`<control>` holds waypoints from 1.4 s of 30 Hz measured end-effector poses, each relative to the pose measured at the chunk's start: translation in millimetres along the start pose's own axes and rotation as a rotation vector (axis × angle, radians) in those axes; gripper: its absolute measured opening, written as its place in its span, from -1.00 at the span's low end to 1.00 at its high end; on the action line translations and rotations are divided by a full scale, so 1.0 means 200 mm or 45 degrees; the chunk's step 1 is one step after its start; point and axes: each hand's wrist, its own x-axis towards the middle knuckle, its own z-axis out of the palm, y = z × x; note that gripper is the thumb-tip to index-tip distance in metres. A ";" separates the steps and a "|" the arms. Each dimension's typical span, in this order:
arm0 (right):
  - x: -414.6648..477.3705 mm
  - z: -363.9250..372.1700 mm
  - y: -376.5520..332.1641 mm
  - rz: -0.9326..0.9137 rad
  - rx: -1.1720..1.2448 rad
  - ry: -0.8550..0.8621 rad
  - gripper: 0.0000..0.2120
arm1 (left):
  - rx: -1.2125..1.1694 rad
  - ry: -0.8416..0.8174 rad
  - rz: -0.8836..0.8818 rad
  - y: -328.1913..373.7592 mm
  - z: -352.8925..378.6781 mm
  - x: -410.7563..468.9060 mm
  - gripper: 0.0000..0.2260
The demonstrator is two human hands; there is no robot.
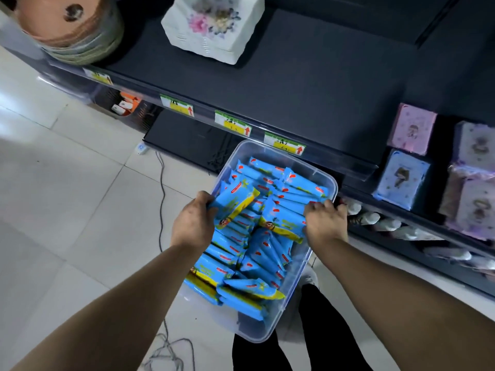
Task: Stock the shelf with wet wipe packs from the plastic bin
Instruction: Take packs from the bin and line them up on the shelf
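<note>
- Both hands grip the plastic bin (333, 183) by its long sides. My left hand (192, 226) has its fingers curled over the left rim, and my right hand (325, 226) has its fingers curled over the right rim.
- The left fingertips dip in among the packs, so I cannot tell whether they also pinch one.
- The wet wipe packs (270, 253) are all inside the bin. They are blue with yellow ends, piled loosely and crossing each other, and they fill it from the near corner to the far end.
- The bin's far short end sits just in front of the shelf (267, 89), right by the front edge. A row of green and yellow price tags (233, 123) runs along that edge.
- The shelf's dark surface carries a white floral pack (211, 25) near its back. A stack of round tan things (72, 30) sits towards its left end.
- At the shelf's right end I see pink packs (412, 128) and a blue pack (401, 179) just beside them.
- On a lower level, right of the bin, white bottles (375, 219) lie in a row.
- Below the bin is a pale tiled floor (67, 183), with a grey cable (160, 196) trailing across it.
</note>
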 end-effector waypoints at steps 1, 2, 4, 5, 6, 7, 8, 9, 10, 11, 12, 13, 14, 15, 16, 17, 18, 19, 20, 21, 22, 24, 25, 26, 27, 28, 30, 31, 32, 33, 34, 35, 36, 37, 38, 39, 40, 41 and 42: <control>0.01 0.01 -0.01 0.022 -0.012 0.012 -0.67 | -0.007 -0.021 0.000 -0.03 0.00 0.01 -0.90; 0.01 0.02 -0.01 0.043 -0.011 0.019 -0.69 | -0.019 -0.041 -0.007 -0.05 -0.01 0.01 -0.92; 0.00 0.04 -0.03 0.078 0.024 0.032 -0.73 | -0.025 -0.067 -0.013 -0.08 -0.02 0.02 -0.95; -0.01 0.04 -0.04 0.090 0.050 0.034 -0.75 | -0.023 -0.075 -0.008 -0.09 -0.03 0.02 -0.95; -0.02 0.03 -0.04 0.100 0.082 0.035 -0.78 | -0.016 -0.083 -0.002 -0.09 -0.04 0.02 -0.95; -0.04 0.03 -0.05 0.106 0.125 0.041 -0.79 | -0.005 -0.085 0.008 -0.08 -0.05 0.03 -0.94; -0.07 0.01 -0.06 0.111 0.187 0.052 -0.79 | 0.004 -0.076 0.032 -0.07 -0.07 0.03 -0.93; -0.10 -0.01 -0.07 0.114 0.269 0.077 -0.80 | 0.013 -0.068 0.051 -0.06 -0.09 0.03 -0.91; -0.13 -0.03 -0.07 0.114 0.365 0.099 -0.82 | 0.000 -0.062 0.057 -0.04 -0.12 0.03 -0.89; -0.17 -0.05 -0.06 0.110 0.452 0.129 -0.84 | -0.043 -0.069 0.049 -0.03 -0.14 0.04 -0.88; -0.20 -0.08 -0.06 0.105 0.519 0.170 -0.84 | -0.110 -0.074 0.038 -0.02 -0.16 0.05 -0.86; -0.24 -0.10 -0.05 0.111 0.572 0.219 -0.82 | -0.180 -0.090 0.021 -0.01 -0.19 0.06 -0.84; -0.29 -0.12 -0.05 0.128 0.620 0.270 -0.79 | -0.255 -0.110 0.009 0.01 -0.21 0.07 -0.79; -0.33 -0.15 -0.04 0.154 0.670 0.310 -0.75 | -0.352 -0.142 -0.004 0.03 -0.23 0.07 -0.73; -0.37 -0.17 -0.02 0.180 0.717 0.352 -0.72 | -0.476 -0.186 -0.027 0.04 -0.24 0.07 -0.67; -0.40 -0.19 -0.01 0.198 0.752 0.390 -0.71 | -0.610 -0.254 -0.082 0.06 -0.25 0.07 -0.65; -0.45 -0.21 0.01 0.218 0.775 0.430 -0.71 | -0.703 -0.342 -0.121 0.09 -0.24 0.06 -0.67; -0.49 -0.23 0.03 0.239 0.794 0.469 -0.72 | -0.726 -0.417 -0.138 0.12 -0.24 0.03 -0.68; -0.53 -0.24 0.06 0.274 0.818 0.502 -0.72 | -0.662 -0.450 -0.096 0.15 -0.23 0.02 -0.68; -0.58 -0.25 0.10 0.319 0.848 0.531 -0.73 | -0.586 -0.466 -0.035 0.19 -0.23 0.00 -0.67; -0.62 -0.25 0.12 0.365 0.882 0.547 -0.73 | -0.513 -0.462 0.026 0.22 -0.22 -0.02 -0.65; -0.72 -0.24 0.19 0.459 0.952 0.577 -0.74 | -0.436 -0.440 0.113 0.33 -0.20 -0.08 -0.65; -0.78 -0.23 0.24 0.509 0.988 0.590 -0.75 | -0.424 -0.426 0.141 0.38 -0.19 -0.12 -0.68; -0.84 -0.21 0.28 0.561 1.024 0.606 -0.75 | -0.424 -0.399 0.190 0.45 -0.17 -0.17 -0.73; -0.89 -0.20 0.32 0.605 1.058 0.614 -0.75 | -0.426 -0.381 0.230 0.50 -0.16 -0.21 -0.79; -0.96 -0.18 0.38 0.649 1.089 0.625 -0.75 | -0.422 -0.368 0.290 0.56 -0.14 -0.26 -0.85; -1.11 -0.13 0.49 0.715 1.134 0.671 -0.76 | -0.387 -0.341 0.381 0.69 -0.08 -0.37 -0.89; -1.20 -0.11 0.56 0.735 1.142 0.711 -0.77 | -0.364 -0.325 0.417 0.76 -0.05 -0.43 -0.89; -1.27 -0.08 0.62 0.745 1.146 0.754 -0.78 | -0.343 -0.300 0.462 0.82 -0.03 -0.49 -0.88; -1.37 -0.06 0.69 0.758 1.154 0.805 -0.79 | -0.326 -0.266 0.508 0.89 0.01 -0.57 -0.88; -1.47 -0.02 0.76 0.772 1.166 0.851 -0.80 | -0.309 -0.223 0.544 0.96 0.04 -0.66 -0.88; -1.57 0.01 0.83 0.790 1.170 0.889 -0.81 | -0.296 -0.181 0.568 1.03 0.09 -0.76 -0.89; -1.67 0.05 0.90 0.813 1.163 0.918 -0.83 | -0.287 -0.144 0.581 1.09 0.13 -0.86 -0.89; -1.76 0.09 0.95 0.836 1.151 0.949 -0.84 | -0.291 -0.122 0.593 1.14 0.17 -0.95 -0.89; -1.86 0.13 1.02 0.860 1.147 0.992 -0.85 | -0.301 -0.112 0.622 1.20 0.22 -1.05 -0.89; -1.96 0.17 1.08 0.880 1.152 1.034 -0.86 | -0.319 -0.115 0.658 1.26 0.26 -1.15 -0.89; -2.05 0.20 1.14 0.906 1.165 1.063 -0.87 | -0.335 -0.124 0.712 1.33 0.29 -1.25 -0.89; -2.14 0.22 1.21 0.936 1.176 1.077 -0.87 | -0.345 -0.130 0.773 1.41 0.32 -1.35 -0.88; -2.21 0.23 1.27 0.966 1.179 1.078 -0.86 | -0.340 -0.126 0.838 1.49 0.32 -1.43 -0.88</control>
